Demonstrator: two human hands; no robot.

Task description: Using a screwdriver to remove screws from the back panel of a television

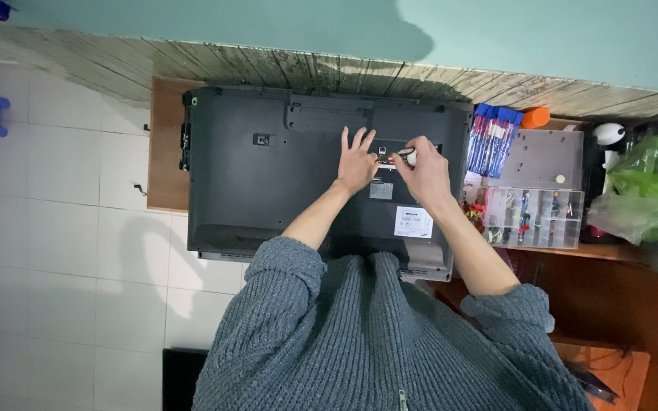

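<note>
From the head view, my left hand [356,164] lies flat, fingers spread, on the dark grey plastic back of a flat-screen television [268,183] lying face down in the frame's centre, forearm reaching up from my grey knitted sleeve. My right hand [423,171] is curled, fingertips pinched on a small white-handled tool [406,156] just right of centre. The tool's long axis runs roughly left to right, tip pointing left toward my left hand. Right of the television sits a clear plastic compartment box [535,217].
</note>
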